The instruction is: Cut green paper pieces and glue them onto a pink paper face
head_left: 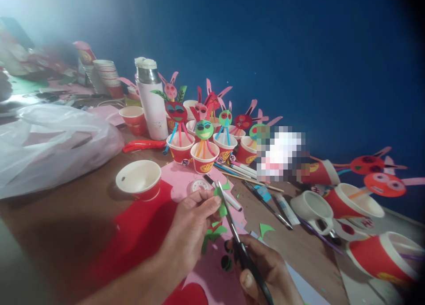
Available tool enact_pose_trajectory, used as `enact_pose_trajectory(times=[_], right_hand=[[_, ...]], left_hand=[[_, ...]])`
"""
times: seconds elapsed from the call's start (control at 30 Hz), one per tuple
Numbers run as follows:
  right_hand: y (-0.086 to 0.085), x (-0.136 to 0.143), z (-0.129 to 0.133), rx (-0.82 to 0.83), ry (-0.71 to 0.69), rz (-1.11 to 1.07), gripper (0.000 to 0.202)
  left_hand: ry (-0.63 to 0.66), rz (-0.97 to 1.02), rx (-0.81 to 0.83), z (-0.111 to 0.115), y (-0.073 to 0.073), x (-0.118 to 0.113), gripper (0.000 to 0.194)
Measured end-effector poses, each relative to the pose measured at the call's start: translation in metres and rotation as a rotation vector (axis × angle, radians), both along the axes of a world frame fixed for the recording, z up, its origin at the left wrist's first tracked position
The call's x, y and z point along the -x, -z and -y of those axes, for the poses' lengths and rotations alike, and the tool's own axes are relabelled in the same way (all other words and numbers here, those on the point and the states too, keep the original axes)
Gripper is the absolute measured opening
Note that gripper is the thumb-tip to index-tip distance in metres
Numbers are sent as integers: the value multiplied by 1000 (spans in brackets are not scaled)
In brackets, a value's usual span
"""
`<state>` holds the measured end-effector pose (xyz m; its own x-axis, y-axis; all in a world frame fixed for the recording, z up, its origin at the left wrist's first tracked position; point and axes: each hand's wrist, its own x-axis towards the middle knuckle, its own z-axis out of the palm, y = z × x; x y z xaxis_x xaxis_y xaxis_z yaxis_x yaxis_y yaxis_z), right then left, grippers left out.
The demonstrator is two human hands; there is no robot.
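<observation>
Between the thumb and fingers of my left hand (pixel 194 225) is a small piece of green paper (pixel 222 209). My right hand (pixel 262 265) is closed round the black handles of a pair of scissors (pixel 234 229), whose blades point up and away and lie against the green paper. Under both hands, a pink paper sheet (pixel 169 174) carries green offcuts (pixel 215 234) and dark oval cut-outs (pixel 226 263). A red sheet (pixel 146 225) lies left of my left wrist. Just beyond my fingers are a white tape roll (pixel 200 186) and a marker (pixel 234 198).
Paper cups with paper-faced figures (pixel 204 159) stand at the back. An empty paper cup (pixel 138 179) is at left, near a plastic bag (pixel 59 145) and a white flask (pixel 151 106). To the right are a white mug (pixel 312 210), a craft knife (pixel 268 203) and tipped cups (pixel 381 256).
</observation>
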<state>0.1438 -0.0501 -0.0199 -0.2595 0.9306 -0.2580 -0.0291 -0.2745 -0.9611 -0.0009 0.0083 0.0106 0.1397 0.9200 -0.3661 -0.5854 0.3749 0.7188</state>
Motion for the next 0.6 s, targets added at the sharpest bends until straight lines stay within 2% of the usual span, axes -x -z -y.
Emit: enact_pose_trajectory(times=[0.17, 0.37, 0.5, 0.6], right_hand=[[0, 1, -1, 15, 13, -23, 51], [9, -1, -3, -6, -12, -15, 53], [11, 2, -2, -23, 39, -22, 54], [10, 3, -2, -34, 24, -20, 54]], left_hand=[[5, 48, 33, -1, -2, 0, 16], [1, 105, 42, -2, 2, 1, 17], [9, 160, 132, -4, 4, 1, 18], [28, 201, 166, -5, 6, 2, 18]])
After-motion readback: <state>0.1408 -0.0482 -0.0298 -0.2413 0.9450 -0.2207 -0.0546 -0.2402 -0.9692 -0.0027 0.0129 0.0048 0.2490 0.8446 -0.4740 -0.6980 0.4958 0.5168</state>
